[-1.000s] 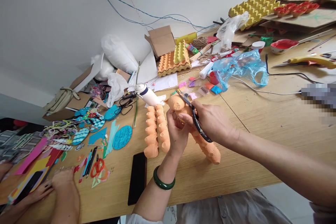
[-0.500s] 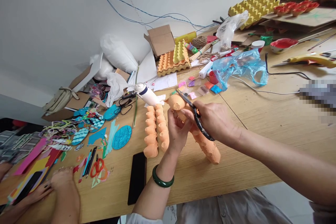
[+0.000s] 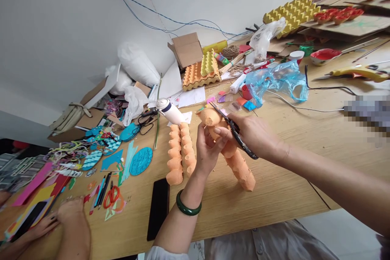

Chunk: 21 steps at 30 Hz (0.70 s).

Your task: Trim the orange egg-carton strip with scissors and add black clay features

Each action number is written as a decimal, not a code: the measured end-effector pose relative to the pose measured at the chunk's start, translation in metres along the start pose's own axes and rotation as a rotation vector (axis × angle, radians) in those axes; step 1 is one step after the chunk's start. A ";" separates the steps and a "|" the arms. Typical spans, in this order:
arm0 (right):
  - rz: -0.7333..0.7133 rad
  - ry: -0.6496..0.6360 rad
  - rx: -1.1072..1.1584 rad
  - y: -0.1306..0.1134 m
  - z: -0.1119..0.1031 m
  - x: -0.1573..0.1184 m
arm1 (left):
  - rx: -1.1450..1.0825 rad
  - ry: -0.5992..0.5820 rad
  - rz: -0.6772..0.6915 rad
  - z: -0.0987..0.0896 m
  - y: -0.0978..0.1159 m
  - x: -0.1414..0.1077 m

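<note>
My left hand (image 3: 209,146), with a green bangle at its wrist, pinches a strip of orange egg carton (image 3: 211,117) above the table. My right hand (image 3: 254,132) grips black-handled scissors (image 3: 239,140), their blades lying along the strip's edge near its upper cup. Fingers hide part of the held strip and of the cut edge. Below the hands lies more orange carton (image 3: 242,172); whether it joins the held piece I cannot tell. To the left, two cut carton strips (image 3: 174,157) stand side by side on the table.
A black phone (image 3: 157,209) lies left of my forearm. A white bottle (image 3: 169,110) is behind the strips. A blue plastic bag (image 3: 282,81) and yellow-handled pliers (image 3: 356,74) lie to the right. Another person's hands (image 3: 70,211) rest at far left, near red scissors (image 3: 111,197).
Both hands have shifted slightly to the right with the strip and scissors. The scissors' handles have swung a little to the right. My grips look the same.
</note>
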State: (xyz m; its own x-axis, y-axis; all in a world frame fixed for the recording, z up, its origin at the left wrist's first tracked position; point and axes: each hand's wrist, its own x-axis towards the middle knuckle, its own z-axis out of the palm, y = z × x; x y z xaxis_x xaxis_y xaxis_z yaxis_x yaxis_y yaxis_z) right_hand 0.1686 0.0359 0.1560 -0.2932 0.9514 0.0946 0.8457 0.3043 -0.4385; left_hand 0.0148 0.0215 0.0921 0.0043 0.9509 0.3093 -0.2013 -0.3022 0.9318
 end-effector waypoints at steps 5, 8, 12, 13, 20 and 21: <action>-0.002 0.052 -0.048 0.000 -0.002 0.000 | -0.002 -0.012 -0.020 0.002 0.003 0.001; -0.020 0.101 -0.015 0.004 0.002 -0.002 | -0.005 -0.007 -0.024 0.002 0.002 0.001; -0.054 0.145 0.088 0.011 0.006 -0.002 | -0.004 -0.044 -0.017 0.000 -0.002 0.001; -0.060 0.149 0.111 0.014 0.007 -0.002 | 0.011 -0.044 -0.012 -0.001 -0.003 0.001; -0.031 0.140 0.068 0.025 -0.006 0.001 | 0.061 -0.019 0.005 -0.006 -0.003 0.004; -0.036 0.137 0.039 0.025 -0.009 0.001 | 0.065 -0.030 0.004 -0.006 -0.002 0.004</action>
State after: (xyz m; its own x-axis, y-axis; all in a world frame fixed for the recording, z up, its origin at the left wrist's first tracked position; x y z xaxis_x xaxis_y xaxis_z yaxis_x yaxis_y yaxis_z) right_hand 0.1935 0.0445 0.1533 -0.2571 0.9384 0.2307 0.8171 0.3386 -0.4667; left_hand 0.0092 0.0268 0.0905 0.0336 0.9476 0.3178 -0.1372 -0.3106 0.9406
